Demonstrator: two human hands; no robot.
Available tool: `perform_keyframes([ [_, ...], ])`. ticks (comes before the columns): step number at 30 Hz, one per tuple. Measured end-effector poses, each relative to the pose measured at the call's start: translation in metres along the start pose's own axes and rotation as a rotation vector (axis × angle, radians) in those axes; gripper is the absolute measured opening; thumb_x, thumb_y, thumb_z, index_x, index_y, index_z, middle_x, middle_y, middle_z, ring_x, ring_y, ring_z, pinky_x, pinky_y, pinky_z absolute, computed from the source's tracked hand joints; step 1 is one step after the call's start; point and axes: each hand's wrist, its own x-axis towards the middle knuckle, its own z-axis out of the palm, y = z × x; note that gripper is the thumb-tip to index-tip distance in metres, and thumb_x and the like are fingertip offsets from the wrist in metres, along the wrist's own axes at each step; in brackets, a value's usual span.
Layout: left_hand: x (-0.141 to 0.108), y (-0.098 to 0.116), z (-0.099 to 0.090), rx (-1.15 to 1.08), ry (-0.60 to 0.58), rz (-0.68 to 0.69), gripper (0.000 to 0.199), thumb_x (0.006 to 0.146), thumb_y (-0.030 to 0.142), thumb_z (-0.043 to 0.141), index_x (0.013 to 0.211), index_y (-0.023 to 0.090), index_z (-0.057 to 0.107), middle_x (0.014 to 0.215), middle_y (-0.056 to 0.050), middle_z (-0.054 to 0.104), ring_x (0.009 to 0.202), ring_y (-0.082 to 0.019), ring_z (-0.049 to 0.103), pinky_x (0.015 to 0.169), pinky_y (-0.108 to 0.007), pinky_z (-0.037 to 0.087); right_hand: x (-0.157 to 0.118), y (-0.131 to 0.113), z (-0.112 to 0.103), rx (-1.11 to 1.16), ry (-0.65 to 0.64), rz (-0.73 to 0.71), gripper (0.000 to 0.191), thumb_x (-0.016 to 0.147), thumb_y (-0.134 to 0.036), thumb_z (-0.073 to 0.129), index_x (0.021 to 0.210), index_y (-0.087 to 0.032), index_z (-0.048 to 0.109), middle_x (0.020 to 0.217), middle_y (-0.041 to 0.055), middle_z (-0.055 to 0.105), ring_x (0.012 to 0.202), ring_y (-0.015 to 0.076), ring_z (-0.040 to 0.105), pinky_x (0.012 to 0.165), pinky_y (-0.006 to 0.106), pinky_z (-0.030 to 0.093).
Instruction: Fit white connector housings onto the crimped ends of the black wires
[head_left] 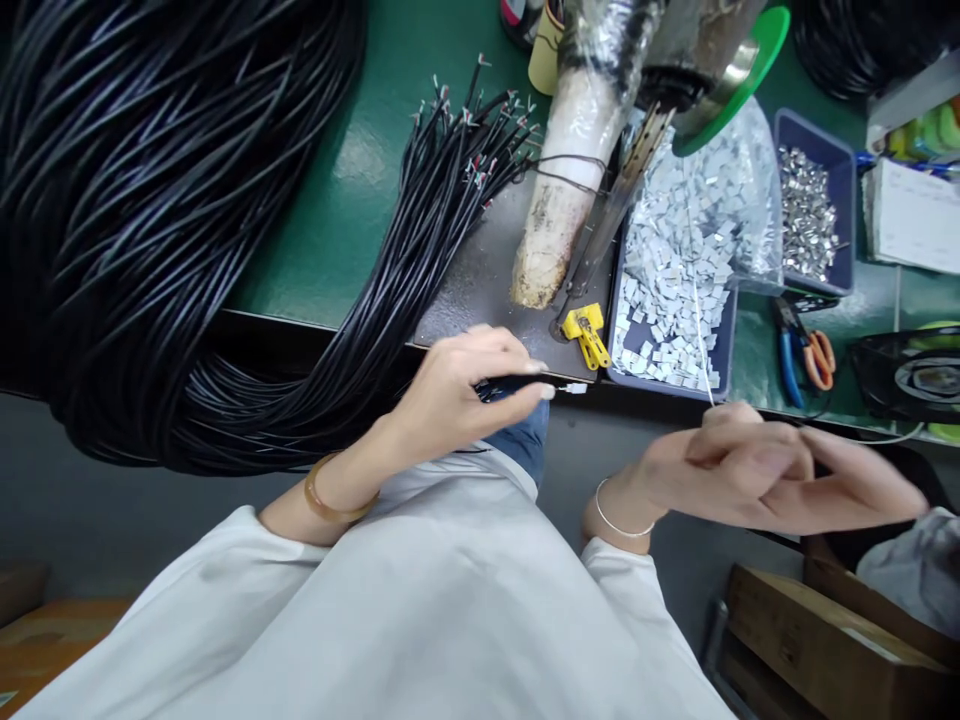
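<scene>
The left hand (pixel 480 385) is pinching a black cable (pixel 556 381) between closed fingers, a white piece (pixel 576 388) jutting past them by the desk's (pixel 300 262) front edge. The right hand (pixel 757 465), blurring, is curling below the tray (pixel 724 350); whether its fingers are gripping the thin white strand (pixel 700 330), I cannot tell.

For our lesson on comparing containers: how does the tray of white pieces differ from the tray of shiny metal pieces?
The white-piece tray holds pale, flat bits; the metal-piece tray holds silvery, glinting ones.
The white-piece tray sits at the table's front edge; the metal-piece tray stands farther back and to the right.
Both are dark bluish trays holding many loose, small pieces.
</scene>
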Motion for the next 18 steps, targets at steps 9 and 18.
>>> perform_keyframes([
  [9, 0.004, -0.018, -0.060, 0.845, 0.140, -0.457, 0.086, 0.084, 0.058, 0.062, 0.154, 0.019, 0.032, 0.118, -0.015, 0.066, 0.112, -0.034, 0.059, 0.093, -0.042, 0.046, 0.011, 0.050, -0.018, -0.632, -0.881, 0.413, 0.011, 0.088, -0.031, 0.060, 0.082, -0.022, 0.055, 0.072, -0.0014, 0.060, 0.064, 0.0142, 0.060, 0.066, 0.031, 0.047],
  [18, -0.048, -0.013, -0.084, 0.835, -0.053, -0.404, 0.059, 0.093, 0.041, 0.053, 0.146, 0.016, 0.046, 0.098, -0.010, 0.074, 0.080, -0.026, 0.070, 0.075, -0.033, 0.049, 0.018, 0.077, 0.005, -0.735, -1.117, 0.359, 0.013, 0.077, -0.021, 0.060, 0.067, -0.022, 0.051, 0.071, -0.0009, 0.057, 0.068, 0.0161, 0.052, 0.072, 0.032, 0.039],
])
